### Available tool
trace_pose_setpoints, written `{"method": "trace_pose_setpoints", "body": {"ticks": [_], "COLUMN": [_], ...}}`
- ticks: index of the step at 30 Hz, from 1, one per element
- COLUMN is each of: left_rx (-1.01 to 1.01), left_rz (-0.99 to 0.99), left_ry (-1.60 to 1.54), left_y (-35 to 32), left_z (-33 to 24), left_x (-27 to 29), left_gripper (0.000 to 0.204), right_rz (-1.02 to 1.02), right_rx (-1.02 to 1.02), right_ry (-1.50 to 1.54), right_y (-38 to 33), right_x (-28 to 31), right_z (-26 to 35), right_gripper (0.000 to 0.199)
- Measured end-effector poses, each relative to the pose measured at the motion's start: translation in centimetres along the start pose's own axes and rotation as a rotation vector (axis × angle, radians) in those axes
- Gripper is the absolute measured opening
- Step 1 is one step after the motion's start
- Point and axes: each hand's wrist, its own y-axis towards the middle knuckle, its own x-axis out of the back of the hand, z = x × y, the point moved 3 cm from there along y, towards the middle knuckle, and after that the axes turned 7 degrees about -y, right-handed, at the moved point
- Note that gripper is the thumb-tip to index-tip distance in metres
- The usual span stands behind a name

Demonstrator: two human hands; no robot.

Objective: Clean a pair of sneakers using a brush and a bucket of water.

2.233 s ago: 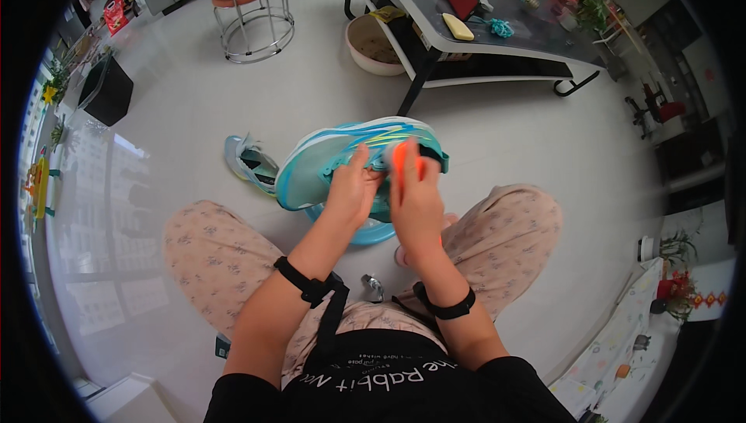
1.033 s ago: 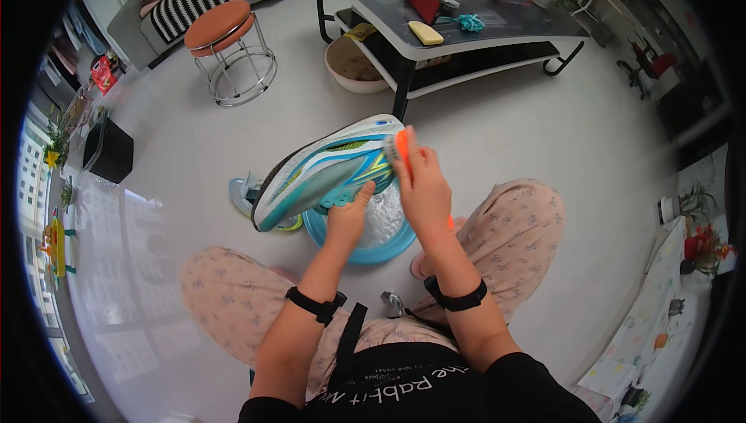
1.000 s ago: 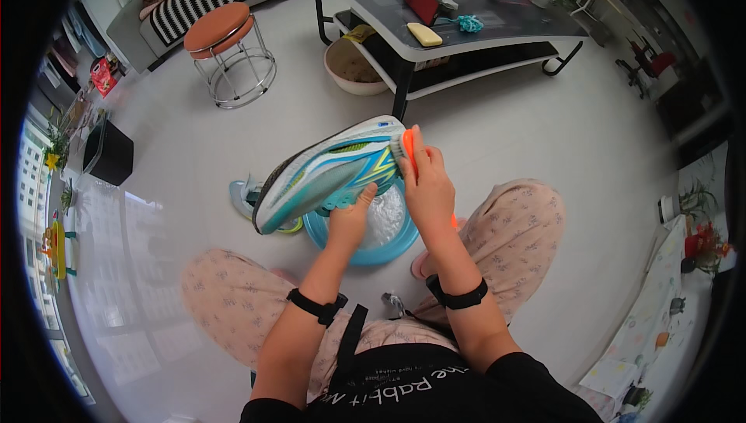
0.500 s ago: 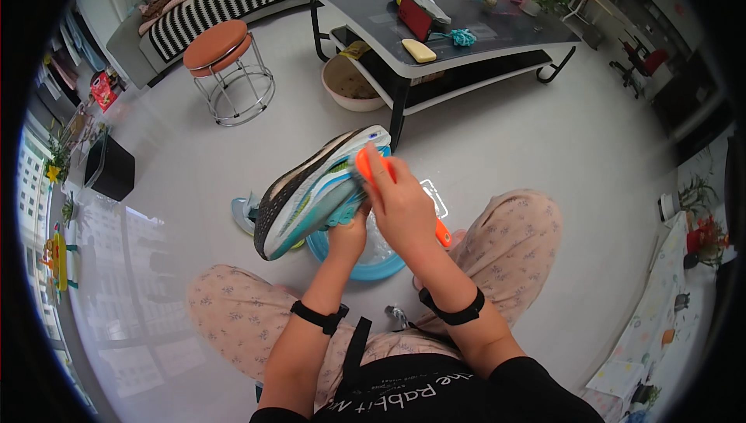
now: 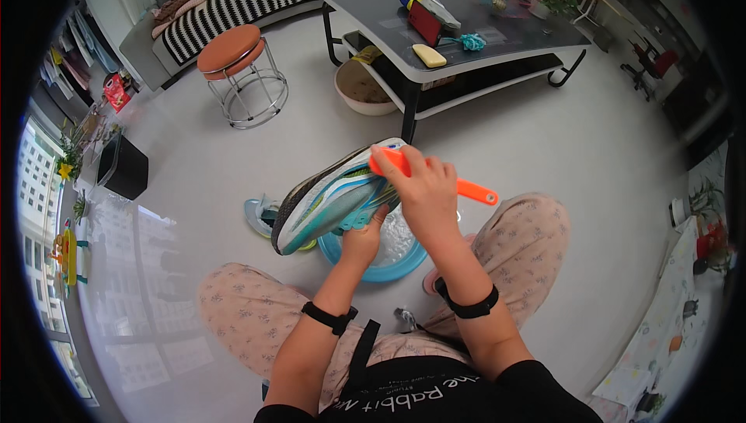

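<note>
A white, teal and black sneaker (image 5: 330, 205) is held up on its side in front of me, toe end toward the lower left. My left hand (image 5: 364, 240) grips it from below at its opening. In my right hand (image 5: 426, 190) is an orange scrubbing brush (image 5: 475, 192), its handle sticking out to the right and its head against the shoe's upper near the far end; the bristles are hidden. Beneath sits a blue basin (image 5: 385, 273) with foamy water. The second shoe (image 5: 260, 215) lies on the floor left of the basin, partly hidden by the held one.
A dark coffee table (image 5: 497, 58) stands ahead, with a yellow soap bar (image 5: 429, 55) and a blue mesh scrubber (image 5: 472, 41) on top. Below its edge is a pale basin (image 5: 353, 97). An orange stool (image 5: 241, 66) and a black bin (image 5: 124, 167) stand to the left.
The brush has turned, so its handle now points right rather than down toward the basin. The shoe is still in my left hand; the whole view has shifted slightly.
</note>
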Motion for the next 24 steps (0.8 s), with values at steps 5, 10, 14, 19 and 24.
{"method": "trace_pose_setpoints", "body": {"ticks": [5, 10, 14, 19, 24], "left_rx": [-0.094, 0.055, 0.163, 0.148, 0.275], "left_rz": [-0.041, 0.003, 0.012, -0.013, 0.013], "left_ry": [-0.016, 0.031, -0.024, -0.223, -0.049], "left_y": [-0.7, -0.5, -0.8, -1.0, -0.4], "left_z": [-0.9, -0.9, -0.3, -1.0, -0.6], "left_x": [0.0, 0.5, 0.1, 0.1, 0.3], "left_gripper": [0.033, 0.033, 0.030, 0.026, 0.028], "right_rz": [-0.177, -0.182, -0.228, -0.194, -0.135], "right_rx": [0.183, 0.179, 0.155, 0.188, 0.062], "right_ry": [0.082, 0.051, 0.186, 0.145, 0.094], "right_y": [0.7, 0.3, 0.4, 0.4, -1.1], "right_x": [1.2, -0.3, 0.2, -0.9, -1.8], "right_z": [1.7, -1.5, 0.4, -0.4, -1.9], "right_gripper": [0.055, 0.047, 0.049, 0.049, 0.051]}}
